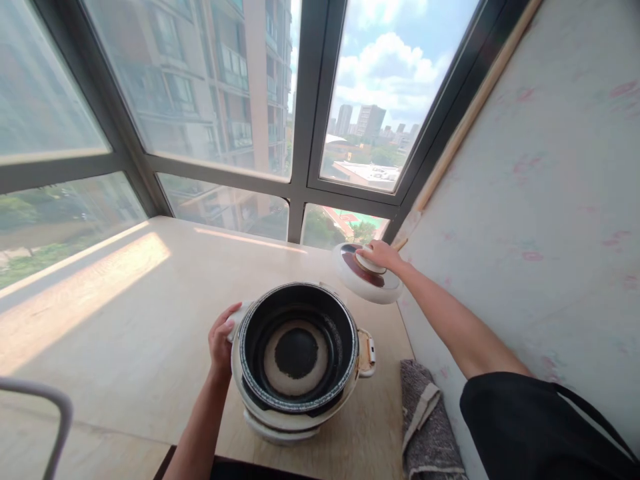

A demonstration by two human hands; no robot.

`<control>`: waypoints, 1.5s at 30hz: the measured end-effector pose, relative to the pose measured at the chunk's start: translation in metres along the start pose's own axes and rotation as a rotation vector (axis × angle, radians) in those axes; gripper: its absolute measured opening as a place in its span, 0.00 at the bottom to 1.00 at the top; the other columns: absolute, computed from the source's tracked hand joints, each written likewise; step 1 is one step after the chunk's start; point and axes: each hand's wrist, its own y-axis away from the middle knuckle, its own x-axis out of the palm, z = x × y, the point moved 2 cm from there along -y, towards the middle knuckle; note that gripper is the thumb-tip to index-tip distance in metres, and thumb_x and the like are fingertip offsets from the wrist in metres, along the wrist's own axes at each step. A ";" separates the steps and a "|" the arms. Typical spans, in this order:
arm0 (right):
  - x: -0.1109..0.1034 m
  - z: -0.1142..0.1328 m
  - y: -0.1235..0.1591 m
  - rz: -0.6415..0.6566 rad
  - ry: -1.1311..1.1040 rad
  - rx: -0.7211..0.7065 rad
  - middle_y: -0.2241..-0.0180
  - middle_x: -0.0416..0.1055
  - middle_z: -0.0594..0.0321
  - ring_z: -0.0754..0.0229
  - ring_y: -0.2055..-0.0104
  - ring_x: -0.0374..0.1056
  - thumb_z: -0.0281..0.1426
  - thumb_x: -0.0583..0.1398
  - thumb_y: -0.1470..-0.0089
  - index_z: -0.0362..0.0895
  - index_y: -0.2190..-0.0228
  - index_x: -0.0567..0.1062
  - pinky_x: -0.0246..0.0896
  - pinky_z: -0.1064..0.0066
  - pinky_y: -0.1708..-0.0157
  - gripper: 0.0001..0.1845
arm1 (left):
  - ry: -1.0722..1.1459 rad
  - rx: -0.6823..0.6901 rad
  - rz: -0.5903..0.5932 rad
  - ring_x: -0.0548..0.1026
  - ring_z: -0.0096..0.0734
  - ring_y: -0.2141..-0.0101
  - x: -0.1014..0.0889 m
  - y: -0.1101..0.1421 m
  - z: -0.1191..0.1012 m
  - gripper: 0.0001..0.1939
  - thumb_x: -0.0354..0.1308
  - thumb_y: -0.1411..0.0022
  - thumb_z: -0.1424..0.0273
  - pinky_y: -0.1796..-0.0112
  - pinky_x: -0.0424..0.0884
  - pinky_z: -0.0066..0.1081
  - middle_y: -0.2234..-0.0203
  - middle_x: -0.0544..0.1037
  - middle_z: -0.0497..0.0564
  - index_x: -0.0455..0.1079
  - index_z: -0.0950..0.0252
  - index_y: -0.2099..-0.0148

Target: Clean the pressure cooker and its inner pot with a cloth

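Note:
A white rice cooker (280, 437) stands on the ledge, uncovered, with a black inner pot (345, 333) set inside. A pale ring and a dark round patch show on the pot's bottom. My left hand (221, 337) grips the white handle on the cooker's left side, fingers curled round it. Off to the upper right, my right hand (380, 257) pinches the knob of the round lid (383, 290), which has a brown centre and a white rim. The lid is tilted and held apart from the cooker. On the right side, another handle (367, 353) sticks out untouched.
A grey towel (431, 427) lies at the right by the papered wall (550, 200). Window frames (300, 153) rise behind the pale ledge (150, 320). A curved grey bar (63, 407) is at the lower left.

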 end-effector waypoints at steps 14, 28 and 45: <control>0.117 -0.037 -0.026 0.103 0.031 0.110 0.44 0.72 0.44 0.44 0.44 0.70 0.51 0.56 0.36 0.37 0.45 0.74 0.61 0.64 0.54 0.32 | 0.079 -0.104 -0.129 0.80 0.49 0.63 -0.008 -0.003 0.013 0.29 0.63 0.58 0.57 0.64 0.75 0.39 0.65 0.84 0.55 0.79 0.67 0.54; 0.150 -0.043 -0.020 0.119 0.089 0.095 0.42 0.68 0.43 0.43 0.43 0.68 0.49 0.56 0.35 0.40 0.41 0.70 0.61 0.61 0.49 0.32 | 0.126 -0.104 -0.175 0.81 0.53 0.59 0.013 0.015 -0.008 0.24 0.63 0.57 0.61 0.60 0.79 0.45 0.70 0.83 0.53 0.79 0.64 0.55; 0.157 -0.047 -0.017 0.108 0.158 0.060 0.41 0.65 0.45 0.45 0.43 0.68 0.50 0.55 0.34 0.41 0.40 0.67 0.63 0.61 0.48 0.31 | 0.069 -0.115 -0.185 0.81 0.51 0.62 0.001 0.005 0.005 0.29 0.61 0.56 0.57 0.64 0.79 0.42 0.67 0.83 0.54 0.76 0.64 0.52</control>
